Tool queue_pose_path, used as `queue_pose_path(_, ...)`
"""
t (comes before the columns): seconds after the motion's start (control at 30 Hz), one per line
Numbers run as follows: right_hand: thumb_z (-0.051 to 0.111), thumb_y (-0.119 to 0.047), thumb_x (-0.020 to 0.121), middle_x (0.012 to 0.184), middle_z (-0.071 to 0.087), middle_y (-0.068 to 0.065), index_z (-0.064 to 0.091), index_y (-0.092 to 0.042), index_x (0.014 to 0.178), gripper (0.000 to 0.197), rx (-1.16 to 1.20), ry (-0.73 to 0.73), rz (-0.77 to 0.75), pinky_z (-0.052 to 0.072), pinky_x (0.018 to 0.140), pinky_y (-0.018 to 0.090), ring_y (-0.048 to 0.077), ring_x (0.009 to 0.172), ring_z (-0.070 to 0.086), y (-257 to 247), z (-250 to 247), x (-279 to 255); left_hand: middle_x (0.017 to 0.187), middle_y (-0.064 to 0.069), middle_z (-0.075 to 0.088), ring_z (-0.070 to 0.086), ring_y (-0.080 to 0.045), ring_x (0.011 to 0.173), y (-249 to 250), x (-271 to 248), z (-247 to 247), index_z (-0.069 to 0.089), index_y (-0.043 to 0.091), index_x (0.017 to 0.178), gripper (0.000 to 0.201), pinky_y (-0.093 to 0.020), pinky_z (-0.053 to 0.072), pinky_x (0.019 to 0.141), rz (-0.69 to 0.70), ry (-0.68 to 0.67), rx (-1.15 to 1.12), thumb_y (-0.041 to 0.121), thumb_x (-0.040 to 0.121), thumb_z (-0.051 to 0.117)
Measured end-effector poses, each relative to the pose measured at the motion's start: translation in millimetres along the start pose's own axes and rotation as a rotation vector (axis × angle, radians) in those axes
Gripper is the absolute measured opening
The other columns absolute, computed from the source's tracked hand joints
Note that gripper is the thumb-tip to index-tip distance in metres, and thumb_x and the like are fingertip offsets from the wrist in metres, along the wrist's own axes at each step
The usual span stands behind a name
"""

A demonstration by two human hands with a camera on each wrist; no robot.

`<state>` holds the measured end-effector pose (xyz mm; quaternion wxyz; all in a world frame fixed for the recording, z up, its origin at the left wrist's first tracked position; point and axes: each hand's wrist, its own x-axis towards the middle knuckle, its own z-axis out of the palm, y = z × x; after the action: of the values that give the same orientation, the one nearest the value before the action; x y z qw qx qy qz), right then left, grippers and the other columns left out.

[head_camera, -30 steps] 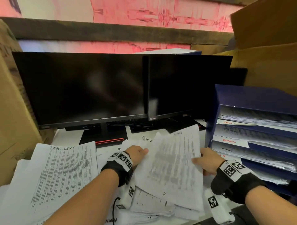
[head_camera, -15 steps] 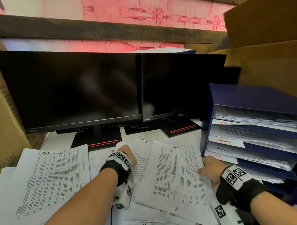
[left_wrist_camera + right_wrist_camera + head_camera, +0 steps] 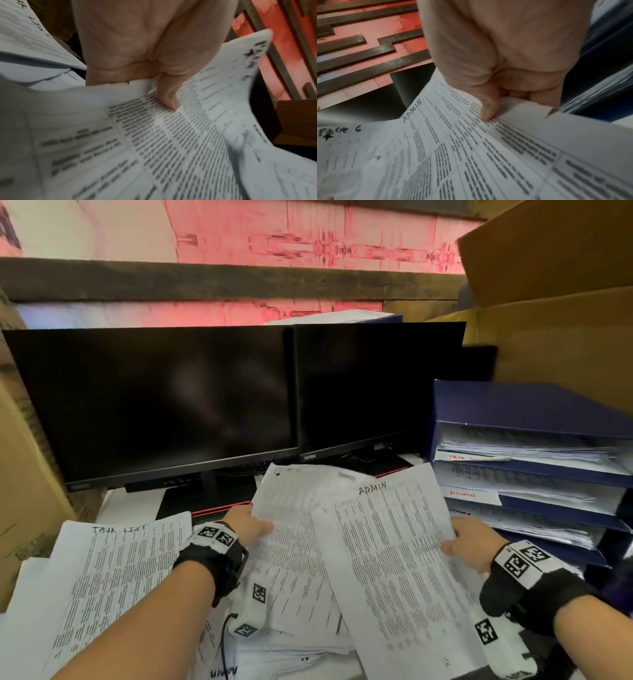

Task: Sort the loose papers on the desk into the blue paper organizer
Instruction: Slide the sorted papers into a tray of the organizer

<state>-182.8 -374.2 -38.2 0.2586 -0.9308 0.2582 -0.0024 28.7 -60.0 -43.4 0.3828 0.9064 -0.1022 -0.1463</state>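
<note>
My right hand (image 3: 459, 546) pinches the right edge of a printed sheet headed "ADMIN" (image 3: 387, 559), thumb on top (image 3: 488, 108); the sheet is raised off the pile. My left hand (image 3: 253, 525) pinches the left edge of another printed sheet (image 3: 291, 535), thumb on top (image 3: 169, 100); its heading reads "PAGE 6" (image 3: 339, 130) in the right wrist view. The blue paper organizer (image 3: 527, 412) stands at the right, its stacked trays full of papers, one tray labelled "ADMIN" (image 3: 462, 494). More loose papers (image 3: 301, 652) lie under both sheets.
Two dark monitors (image 3: 164, 402) stand across the back of the desk. A stack headed "TASK LIST" (image 3: 116, 573) lies at the left. Brown cardboard boxes (image 3: 555, 337) rise behind the organizer, and another box (image 3: 20, 491) is at the far left.
Both hands have lifted their sheets off the pile. The ADMIN sheet has come up and tilted toward me; the left hand now grips the edge of the other sheet.
</note>
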Motion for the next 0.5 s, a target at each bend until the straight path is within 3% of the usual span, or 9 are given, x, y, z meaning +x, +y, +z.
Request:
queue_pose_path(0.1, 0.057, -0.012, 0.093, 0.118, 0.064, 0.004, 0.063, -0.012, 0.12, 0.029, -0.052, -0.037, 0.008, 0.044, 0.084, 0.022, 0.015, 0.093, 0.057, 1, -10, -12, 0.125, -0.012, 0.063, 0.059, -0.029, 0.115, 2, -7, -1, 0.059, 0.007, 0.126, 0.036, -0.039, 0.046, 0.1, 0.003, 0.097, -0.138, 0.011, 0.09, 0.062)
queue_pose_path(0.23, 0.057, -0.012, 0.093, 0.118, 0.064, 0.0, 0.063, -0.015, 0.122, 0.03, -0.041, -0.086, 0.009, 0.044, 0.088, 0.022, 0.015, 0.099, 0.059, 1, -18, -22, 0.13, -0.011, 0.059, 0.056, -0.029, 0.119, 5, -13, -2, 0.055, 0.006, 0.13, 0.038, -0.034, 0.043, 0.096, 0.003, 0.11, -0.212, 0.011, 0.093, 0.058)
queue_pose_path(0.37, 0.058, -0.009, 0.092, 0.108, 0.069, -0.007, 0.067, -0.019, 0.109, 0.022, 0.115, -0.079, -0.033, 0.048, 0.094, 0.029, 0.013, 0.1, 0.064, 3, -20, -22, 0.125, -0.01, 0.063, 0.059, -0.028, 0.115, 5, -16, -3, 0.059, 0.009, 0.125, 0.033, -0.044, 0.045, 0.103, 0.022, 0.078, -0.3, 0.013, 0.092, 0.059)
queue_pose_path(0.43, 0.058, -0.005, 0.091, 0.1, 0.072, -0.006, 0.069, -0.02, 0.097, 0.019, 0.237, -0.055, -0.049, 0.052, 0.089, 0.033, 0.013, 0.095, 0.068, 0, -20, -23, 0.122, -0.011, 0.064, 0.061, -0.028, 0.111, 7, -17, -3, 0.06, 0.01, 0.122, 0.031, -0.046, 0.046, 0.101, 0.041, 0.083, -0.305, 0.013, 0.091, 0.06)
queue_pose_path(0.5, 0.059, -0.005, 0.091, 0.093, 0.071, -0.008, 0.067, -0.023, 0.089, 0.02, 0.276, -0.01, -0.073, 0.052, 0.075, 0.023, 0.009, 0.089, 0.067, -4, -21, -23, 0.117, -0.011, 0.066, 0.063, -0.025, 0.101, 9, -17, -1, 0.06, 0.01, 0.113, 0.025, -0.043, 0.051, 0.094, 0.06, 0.126, -0.277, 0.014, 0.088, 0.065)
